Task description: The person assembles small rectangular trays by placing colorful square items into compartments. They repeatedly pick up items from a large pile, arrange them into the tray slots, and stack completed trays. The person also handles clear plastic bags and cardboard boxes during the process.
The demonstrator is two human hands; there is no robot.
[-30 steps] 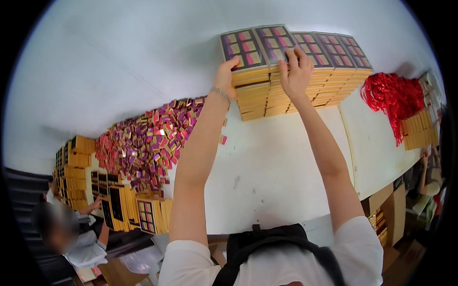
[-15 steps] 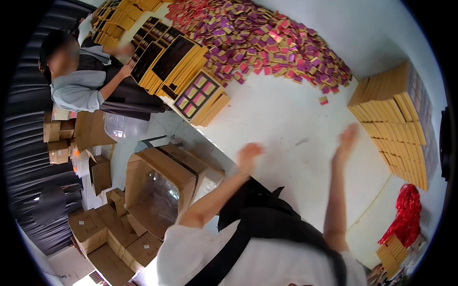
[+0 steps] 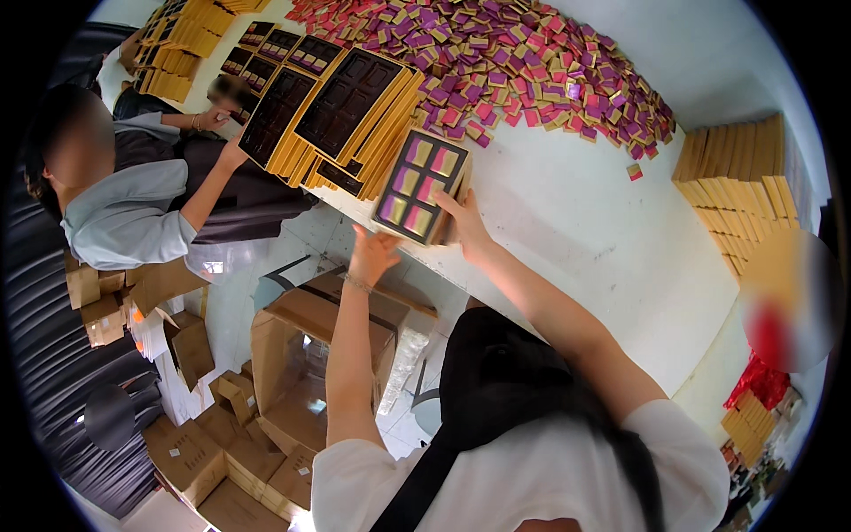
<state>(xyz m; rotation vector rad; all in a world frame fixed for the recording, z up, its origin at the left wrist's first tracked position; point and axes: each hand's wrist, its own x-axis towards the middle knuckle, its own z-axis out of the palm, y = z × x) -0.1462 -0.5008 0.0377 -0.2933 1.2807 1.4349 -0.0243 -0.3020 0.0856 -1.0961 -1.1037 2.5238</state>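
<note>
A stack of shallow boxes stands at the near table edge. Its top box (image 3: 409, 199) has a black tray with six square pieces wrapped in gold, pink and purple. My right hand (image 3: 468, 226) grips the stack's right side, thumb over the top box's edge; its other fingers are partly hidden beside the box. Close below the near left corner, my left hand (image 3: 372, 257) is open, fingers spread, holding nothing. Whether its fingertips touch the box I cannot tell.
A co-worker (image 3: 133, 191) stands at the left by stacks of boxes with black trays (image 3: 346, 102). Loose wrapped squares (image 3: 532, 71) are heaped at the back. More boxes (image 3: 740, 182) are stacked at right. An open carton (image 3: 292, 355) sits below the table edge, near other cartons (image 3: 186, 457).
Both hands have moved left and forward from over the white tabletop to the box stack. My right hand has taken hold of its side. The co-worker leans further left.
</note>
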